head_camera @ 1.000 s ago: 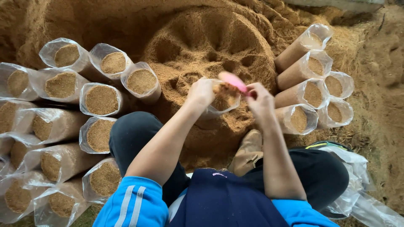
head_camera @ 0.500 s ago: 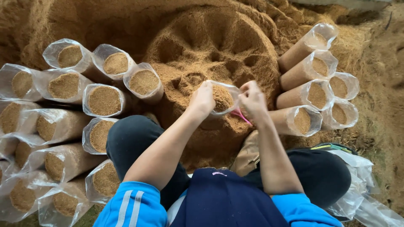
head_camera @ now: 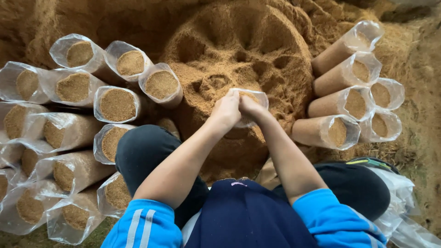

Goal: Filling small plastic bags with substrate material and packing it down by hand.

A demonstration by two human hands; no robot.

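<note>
Plainly, both hands met at the mouth of a clear plastic bag (head_camera: 250,103) that stood in the sawdust mound (head_camera: 239,50): the left hand (head_camera: 225,111) and the right hand (head_camera: 250,108) were closed around its rim, touching each other. By the look of it the bag was partly filled. Many filled bags (head_camera: 117,104) lay stacked to the left and more filled bags (head_camera: 342,103) to the right, so much of the packing seemed done, though plenty of loose sawdust remained

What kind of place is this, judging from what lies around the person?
Probably a mushroom-growing or substrate-bagging work area: a large heap of brown sawdust, and many clear plastic bags packed with sawdust stacked on both sides.
</note>
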